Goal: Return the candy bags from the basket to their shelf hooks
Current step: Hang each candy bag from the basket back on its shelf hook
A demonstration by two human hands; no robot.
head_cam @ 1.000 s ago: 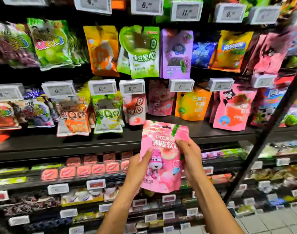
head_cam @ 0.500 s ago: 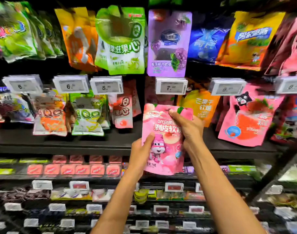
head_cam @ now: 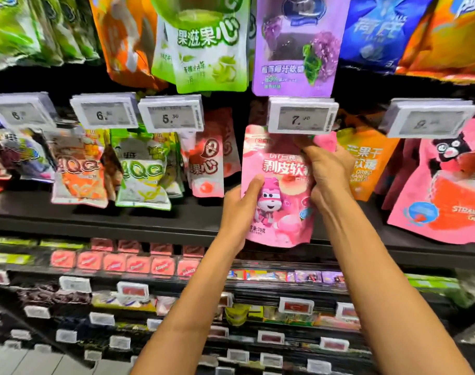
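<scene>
Both left hand (head_cam: 239, 212) and right hand (head_cam: 328, 171) grip one pink candy bag (head_cam: 276, 212).
It is higher now, just under the price tag (head_cam: 301, 116), nearly hung.

Pink candy bag (head_cam: 279, 212): top edge hidden behind the 7.00 price tag (head_cam: 301, 117), so can't tell if it's on a hook. Right hand (head_cam: 328, 171) covers the bag's upper-right print. Left hand (head_cam: 241, 209) fingers are hidden behind the bag, only the thumb shows. Green bag (head_cam: 203, 44) and purple bag (head_cam: 298, 44) are cut off by the top edge. Right price tag (head_cam: 428, 120): digits blurred, unreadable. Lower shelf tags (head_cam: 295, 304) smeared, text too small. Forearms cut off at bottom edge.
</scene>
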